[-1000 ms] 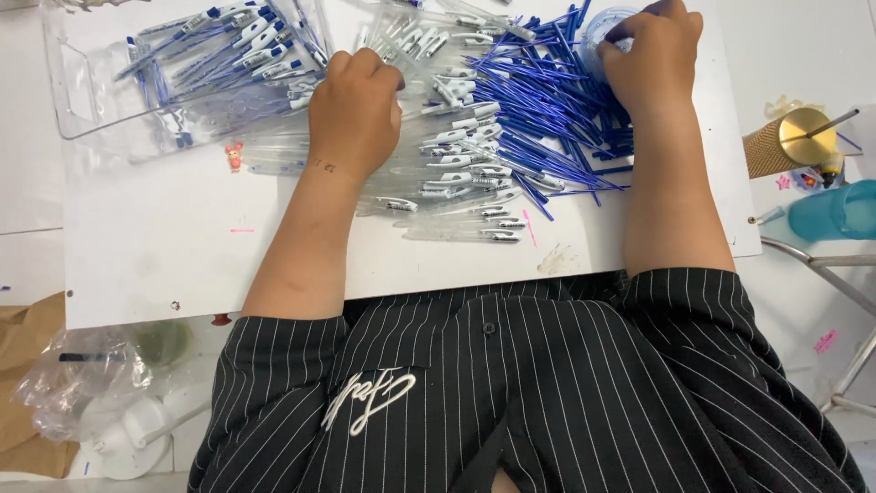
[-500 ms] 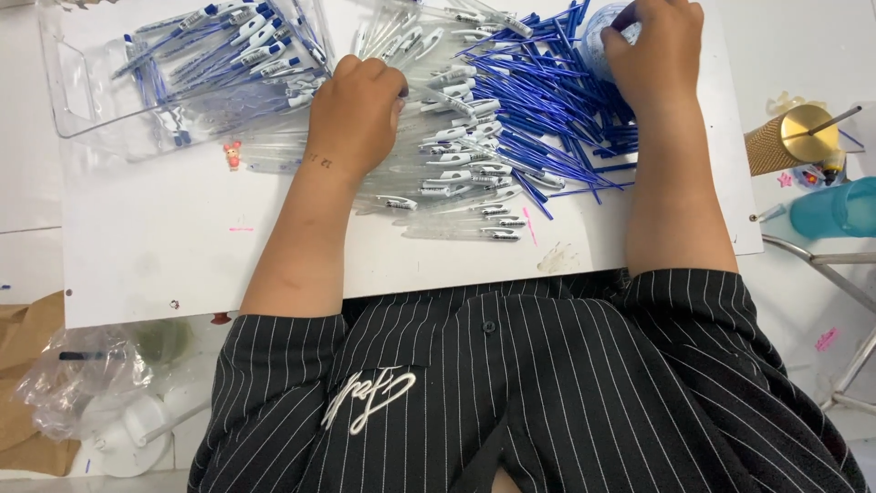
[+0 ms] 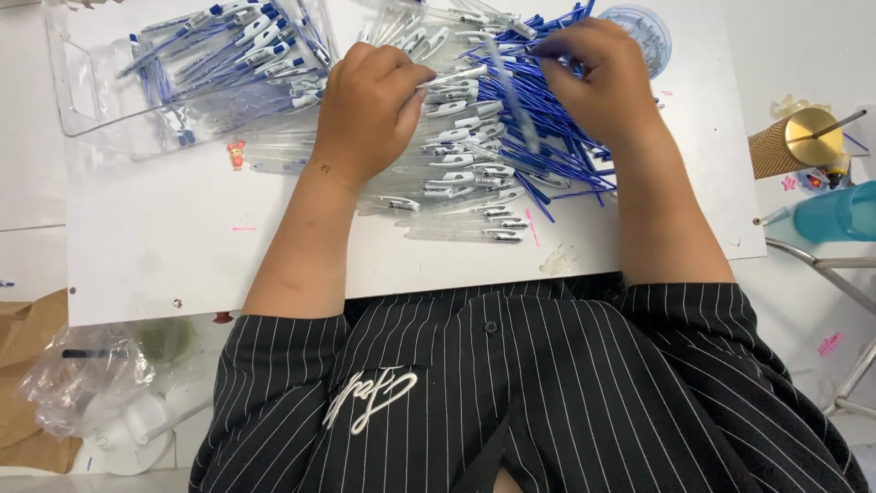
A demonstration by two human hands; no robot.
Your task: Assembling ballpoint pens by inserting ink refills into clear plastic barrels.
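My left hand (image 3: 365, 110) is closed on a clear pen barrel (image 3: 453, 77) that points right, above a heap of clear pen barrels with white clips (image 3: 461, 183). My right hand (image 3: 598, 82) hovers over a pile of thin blue ink refills (image 3: 547, 137), its fingers pinched on a blue refill near the barrel's tip. Both hands meet over the middle of the white board (image 3: 182, 246). A clear plastic tray (image 3: 91, 119) at the far left holds several finished blue and white pens (image 3: 246, 46).
A round clear lid (image 3: 643, 23) lies beyond the refills. To the right stand a gold spool holder (image 3: 798, 141) and a teal container (image 3: 839, 215). A crumpled plastic bag (image 3: 82, 370) and brown paper lie at the lower left, below the board's edge.
My right hand has come left and down from the far corner of the refill pile towards my left hand. My left hand has lifted a clear barrel from the heap.
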